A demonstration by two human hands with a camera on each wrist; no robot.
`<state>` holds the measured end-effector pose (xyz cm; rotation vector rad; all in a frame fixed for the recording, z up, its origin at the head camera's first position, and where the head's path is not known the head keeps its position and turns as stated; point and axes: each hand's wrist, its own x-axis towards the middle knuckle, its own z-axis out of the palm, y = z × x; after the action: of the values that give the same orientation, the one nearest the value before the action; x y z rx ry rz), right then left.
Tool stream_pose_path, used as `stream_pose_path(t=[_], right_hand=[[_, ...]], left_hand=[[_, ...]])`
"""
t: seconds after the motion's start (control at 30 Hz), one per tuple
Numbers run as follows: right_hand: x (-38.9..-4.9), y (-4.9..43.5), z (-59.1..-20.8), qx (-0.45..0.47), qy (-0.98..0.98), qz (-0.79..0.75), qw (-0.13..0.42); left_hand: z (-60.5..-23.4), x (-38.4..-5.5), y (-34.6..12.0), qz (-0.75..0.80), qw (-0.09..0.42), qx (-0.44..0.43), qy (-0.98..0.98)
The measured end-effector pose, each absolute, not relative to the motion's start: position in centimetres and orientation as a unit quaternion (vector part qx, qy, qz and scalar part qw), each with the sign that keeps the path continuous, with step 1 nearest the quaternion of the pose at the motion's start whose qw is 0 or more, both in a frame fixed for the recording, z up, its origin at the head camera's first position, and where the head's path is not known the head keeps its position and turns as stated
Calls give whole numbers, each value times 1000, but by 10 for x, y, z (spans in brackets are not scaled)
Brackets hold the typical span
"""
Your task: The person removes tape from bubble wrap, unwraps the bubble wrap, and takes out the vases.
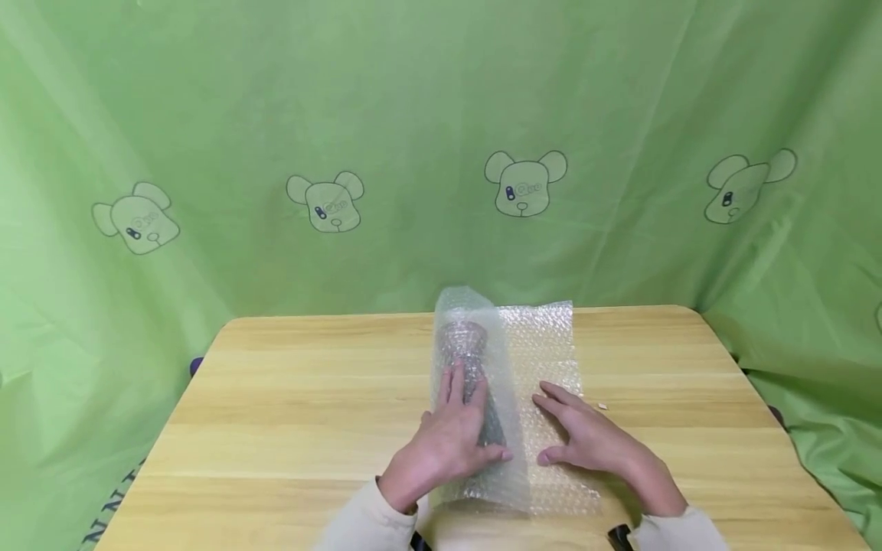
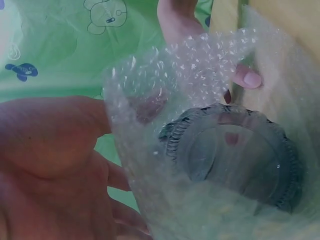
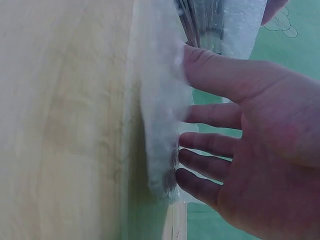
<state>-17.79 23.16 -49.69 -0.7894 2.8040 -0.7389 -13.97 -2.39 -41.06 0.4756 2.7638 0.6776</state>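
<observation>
A clear glass vase (image 1: 467, 337) lies lengthwise on the table under a fold of bubble wrap (image 1: 544, 337), whose flat part spreads to its right. My left hand (image 1: 448, 440) rests on the covered vase, fingers stretched out along it and thumb out to the right. On the flat wrap lies my right hand (image 1: 592, 438), its fingers relaxed and pointing left. In the left wrist view the vase's round scalloped end (image 2: 287, 150) shows through the film. The right wrist view has my right fingers (image 3: 210, 142) extended against the edge of the wrap.
The pale wooden table (image 1: 296, 413) has rounded far corners. Green cloth (image 1: 413, 92) printed with bear heads hangs behind it and down both sides. A small white scrap (image 1: 602, 406) lies just beyond my right hand.
</observation>
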Motion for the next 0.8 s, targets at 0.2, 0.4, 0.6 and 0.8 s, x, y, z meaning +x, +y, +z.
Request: stream_pose_path(t=[0.2, 0.4, 0.6, 0.8], right_hand=[[-178, 232, -497, -266, 930, -246, 65], [-176, 233, -497, -264, 929, -250, 67], [-176, 232, -495, -259, 930, -250, 71], [-177, 231, -497, -261, 930, -247, 71]], left_hand=[[-417, -140, -39, 299, 116, 178, 930], [-427, -142, -56, 356, 111, 186, 909], [-434, -144, -66, 392, 116, 191, 892], [-436, -146, -74, 424, 121, 206, 873]])
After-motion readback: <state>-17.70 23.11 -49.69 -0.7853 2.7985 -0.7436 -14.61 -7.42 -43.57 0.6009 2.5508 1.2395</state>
